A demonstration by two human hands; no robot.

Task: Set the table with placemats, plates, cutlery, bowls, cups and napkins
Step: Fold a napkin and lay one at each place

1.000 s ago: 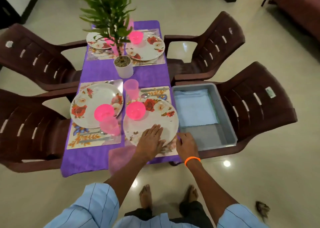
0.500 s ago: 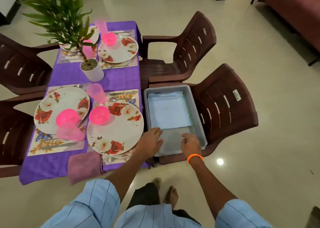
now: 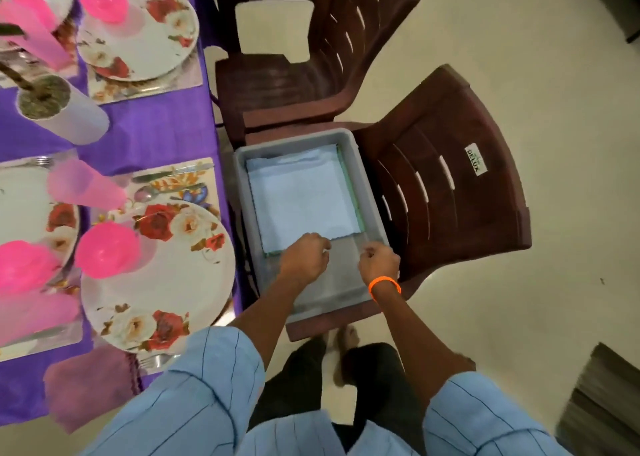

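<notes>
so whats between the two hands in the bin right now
In the head view, only a bare strip of the grey bin's floor separates the left hand from the right hand. The near edge of the light blue napkin lies just beyond both.

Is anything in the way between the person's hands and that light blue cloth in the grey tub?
Nothing visible. Both the left hand and right hand are already inside the grey tub, at the near edge of the light blue cloth, with nothing lying on top of it.
</notes>
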